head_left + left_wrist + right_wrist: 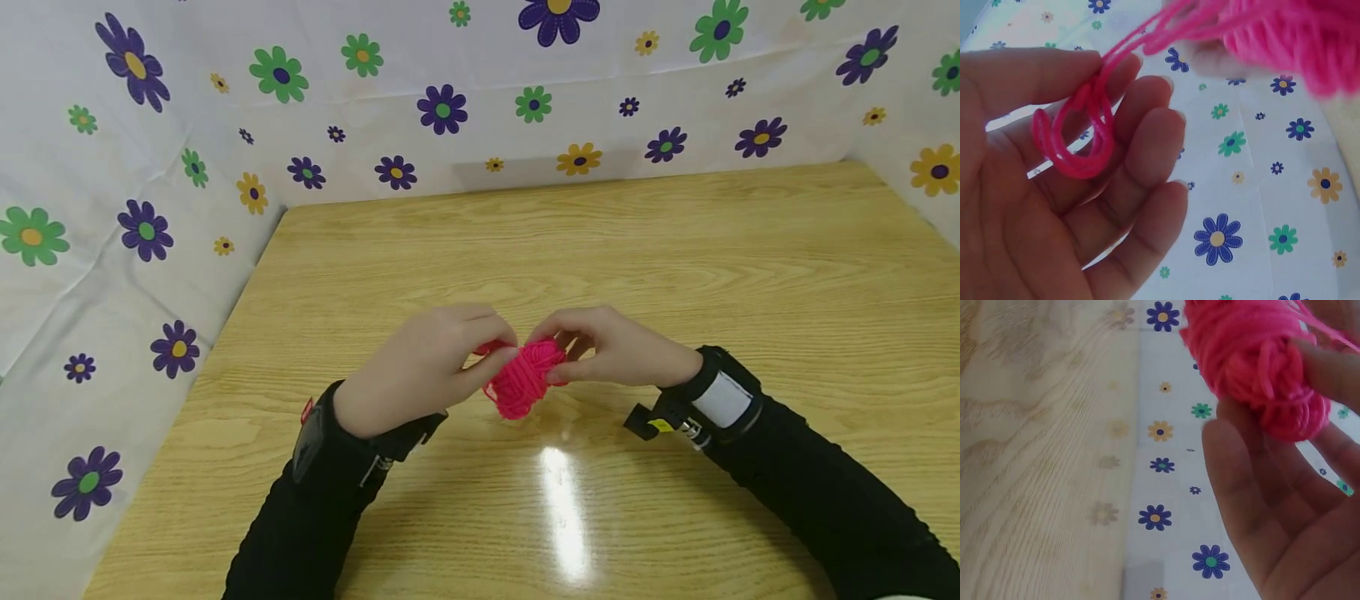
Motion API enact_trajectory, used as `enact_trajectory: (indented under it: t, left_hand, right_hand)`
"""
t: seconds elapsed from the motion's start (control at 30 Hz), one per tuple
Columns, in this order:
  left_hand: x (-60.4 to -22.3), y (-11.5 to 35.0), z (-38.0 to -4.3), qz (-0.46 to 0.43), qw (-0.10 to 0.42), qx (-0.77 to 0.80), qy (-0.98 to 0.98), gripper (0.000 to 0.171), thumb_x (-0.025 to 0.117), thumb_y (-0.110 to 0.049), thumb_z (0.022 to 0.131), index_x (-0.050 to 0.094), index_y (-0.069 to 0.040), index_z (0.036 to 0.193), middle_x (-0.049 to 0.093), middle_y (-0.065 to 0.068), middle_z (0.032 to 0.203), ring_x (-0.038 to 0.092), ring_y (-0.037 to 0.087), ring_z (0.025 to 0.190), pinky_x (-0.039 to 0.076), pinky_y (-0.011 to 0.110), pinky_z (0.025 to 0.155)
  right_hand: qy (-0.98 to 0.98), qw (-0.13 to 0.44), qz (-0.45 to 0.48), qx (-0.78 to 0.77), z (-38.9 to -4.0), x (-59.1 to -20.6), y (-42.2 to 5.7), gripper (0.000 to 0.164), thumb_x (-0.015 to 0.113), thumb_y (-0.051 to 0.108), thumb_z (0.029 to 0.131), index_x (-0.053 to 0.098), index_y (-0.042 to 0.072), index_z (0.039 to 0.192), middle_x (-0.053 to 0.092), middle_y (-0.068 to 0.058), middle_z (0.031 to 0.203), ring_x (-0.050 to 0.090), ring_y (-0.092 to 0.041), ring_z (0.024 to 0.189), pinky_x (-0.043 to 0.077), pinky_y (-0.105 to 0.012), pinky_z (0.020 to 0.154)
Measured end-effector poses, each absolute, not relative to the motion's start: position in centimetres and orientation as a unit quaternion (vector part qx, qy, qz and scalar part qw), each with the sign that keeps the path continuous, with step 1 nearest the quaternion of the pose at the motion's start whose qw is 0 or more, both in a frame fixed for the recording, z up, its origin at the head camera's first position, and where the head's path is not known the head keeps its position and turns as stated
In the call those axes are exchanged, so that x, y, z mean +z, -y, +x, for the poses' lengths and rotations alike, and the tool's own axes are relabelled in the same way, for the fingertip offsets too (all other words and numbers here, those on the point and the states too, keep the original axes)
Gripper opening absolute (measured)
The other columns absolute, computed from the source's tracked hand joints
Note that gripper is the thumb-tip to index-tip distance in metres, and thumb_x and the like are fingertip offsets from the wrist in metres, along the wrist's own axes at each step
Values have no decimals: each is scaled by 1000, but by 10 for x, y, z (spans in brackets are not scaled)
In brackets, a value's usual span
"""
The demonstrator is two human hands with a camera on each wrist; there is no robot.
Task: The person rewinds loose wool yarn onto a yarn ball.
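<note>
A bundle of bright pink yarn [519, 385] is held up over the wooden table between both hands. My right hand [607, 346] grips one end of the bundle, thumb on the near side and fingers behind, as the right wrist view shows on the wound yarn [1260, 369]. With thumb and index finger my left hand [442, 358] pinches strands drawn out from the bundle. In the left wrist view a small loop of yarn [1082, 169] hangs below that pinch, in front of the curved fingers, and the strands run up to the bundle [1297, 44].
The light wooden table [637, 250] spreads under both hands, with a bright reflection near its front. A white cloth [495, 83] with printed flowers stands behind it and along the left side. Dark straps with small cameras sit on both wrists.
</note>
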State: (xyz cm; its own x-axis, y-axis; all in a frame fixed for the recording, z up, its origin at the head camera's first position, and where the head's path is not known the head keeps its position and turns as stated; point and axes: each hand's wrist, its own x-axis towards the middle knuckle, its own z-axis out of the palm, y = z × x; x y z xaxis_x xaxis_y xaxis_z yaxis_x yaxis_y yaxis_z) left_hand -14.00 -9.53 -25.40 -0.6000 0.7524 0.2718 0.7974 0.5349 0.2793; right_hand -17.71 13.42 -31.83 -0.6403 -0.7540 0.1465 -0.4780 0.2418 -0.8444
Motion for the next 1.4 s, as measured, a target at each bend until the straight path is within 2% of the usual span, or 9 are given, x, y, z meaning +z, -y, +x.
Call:
enact_trajectory:
  t: [0.13, 0.27, 0.4, 0.53, 0.77, 0.9, 1.1, 1.27, 1.4]
  left_hand:
    - [-253, 99, -146, -431, 51, -182, 882, 8, 65, -13, 85, 68, -9, 91, 64, 1, 85, 57, 11, 73, 50, 23, 70]
    - [-254, 102, -150, -416, 43, -173, 892, 9, 65, -15, 86, 67, -9, 92, 64, 1, 87, 58, 11, 76, 50, 25, 71]
    - [-256, 105, -155, -402, 39, -170, 899, 10, 65, -14, 86, 67, -9, 93, 65, 1, 89, 60, 12, 82, 51, 27, 76]
    - [-258, 107, -161, -392, 41, -170, 903, 9, 64, -14, 87, 67, -9, 93, 65, 1, 88, 60, 12, 80, 51, 27, 76]
    - [-261, 108, -167, -379, 39, -172, 908, 11, 62, -16, 88, 68, -8, 92, 64, 1, 85, 57, 11, 74, 50, 26, 71]
    - [-265, 109, -171, -370, 31, -168, 913, 11, 62, -15, 88, 68, -7, 93, 64, 2, 85, 55, 12, 73, 49, 26, 71]
    - [-274, 110, -179, -364, 12, -159, 918, 13, 63, -16, 88, 69, -8, 96, 64, 2, 88, 57, 12, 76, 49, 27, 73]
    - [-280, 107, -182, -358, -8, -153, 921, 14, 63, -17, 88, 70, -9, 95, 64, 1, 87, 55, 12, 75, 48, 26, 72]
    - [-283, 102, -182, -361, -23, -149, 920, 14, 62, -18, 88, 70, -9, 95, 63, 0, 86, 54, 12, 75, 47, 25, 70]
  right_hand:
    - [-745, 220, -405, -482, -177, -316, -137, 34, 69, 10, 82, 57, 2, 113, 63, -8, 103, 62, -18, 86, 52, -32, 76]
    - [-716, 265, -409, -499, -177, -316, -141, 33, 67, 10, 83, 56, 0, 113, 61, -11, 103, 62, -21, 85, 53, -34, 75]
    - [-691, 298, -409, -516, -178, -314, -145, 31, 64, 7, 85, 54, -2, 113, 59, -14, 102, 61, -23, 86, 53, -33, 72]
    - [-667, 316, -419, -529, -179, -312, -148, 31, 64, 5, 85, 54, -5, 112, 58, -16, 102, 60, -23, 86, 53, -33, 72]
    - [-639, 318, -441, -544, -179, -307, -153, 29, 63, 0, 84, 54, -5, 111, 61, -5, 99, 61, -19, 84, 53, -33, 70]
    - [-622, 322, -445, -558, -179, -303, -156, 28, 62, -3, 83, 55, -4, 110, 62, -4, 99, 62, -19, 82, 53, -34, 68]
    - [-590, 318, -465, -578, -180, -300, -161, 32, 60, -6, 83, 58, 8, 112, 62, -3, 100, 61, -18, 81, 54, -33, 66]
    - [-580, 295, -461, -604, -180, -297, -165, 33, 60, -5, 84, 58, 12, 112, 61, -1, 101, 60, -16, 81, 53, -30, 64]
    - [-568, 254, -440, -647, -180, -297, -166, 31, 59, -2, 86, 59, 13, 113, 61, 0, 100, 60, -14, 82, 53, -28, 66]
